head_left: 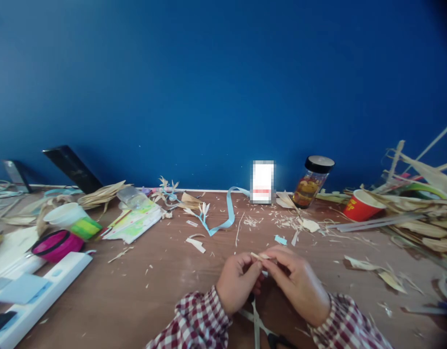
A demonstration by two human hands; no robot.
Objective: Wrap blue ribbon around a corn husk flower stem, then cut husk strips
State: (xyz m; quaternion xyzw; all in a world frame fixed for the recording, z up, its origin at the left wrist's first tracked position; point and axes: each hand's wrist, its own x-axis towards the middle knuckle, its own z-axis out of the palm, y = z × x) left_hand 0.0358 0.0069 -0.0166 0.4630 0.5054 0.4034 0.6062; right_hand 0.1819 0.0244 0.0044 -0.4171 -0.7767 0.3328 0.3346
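Note:
My left hand (238, 281) and my right hand (299, 283) meet low in the middle of the head view. Between their fingertips is a small strip of pale dried husk (259, 256), pinched from both sides. Scissors (256, 322) with black handles show just below my hands, partly hidden; whether a finger touches them I cannot tell. Beyond my hands a light blue ribbon (231, 208) curls across the tabletop. Near its left end is a husk flower (204, 212) on a blue stem. A small blue scrap (280, 240) lies past my fingertips.
Husk shavings (252, 223) litter the brown table (165, 310). Toward the blue wall stand a lidded jar (308, 186) and a blurred-out bright object (263, 182). A tilted red cup (363, 206) and piled husks (423, 213) fill the right; a white power strip (52, 295) lies left.

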